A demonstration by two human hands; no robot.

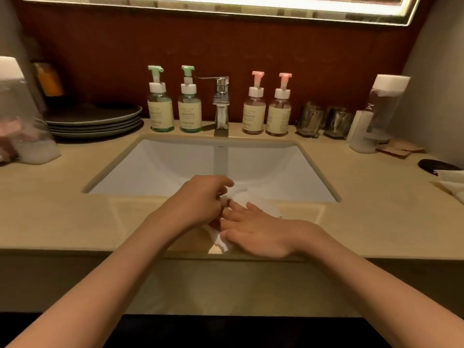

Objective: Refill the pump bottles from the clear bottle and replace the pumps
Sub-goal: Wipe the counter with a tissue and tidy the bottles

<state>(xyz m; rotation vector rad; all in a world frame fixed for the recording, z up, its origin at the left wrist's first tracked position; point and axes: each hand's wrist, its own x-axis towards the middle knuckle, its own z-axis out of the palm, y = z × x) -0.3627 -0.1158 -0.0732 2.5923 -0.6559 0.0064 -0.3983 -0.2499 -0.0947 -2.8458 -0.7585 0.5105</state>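
clear container (22, 116): cut by left edge | tissue (241, 194): mostly hidden | pump bottles (189, 114): label print unreadable

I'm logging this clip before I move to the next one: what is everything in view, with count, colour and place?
counter: one, beige, across the frame
sink: one, white, set in the counter's middle
faucet: one, chrome, behind the sink
green-pump bottles: two, greenish, left of the faucet
pink-pump bottles: two, pinkish, right of the faucet
plates: one stack, dark grey, back left
clear bottles: two, white caps, far left and far right
glasses: two, clear, right of the pink-pump bottles
tissue: one, white, at the sink's front rim, under both hands
left hand: one, pinches the tissue
right hand: one, lies flat on the tissue
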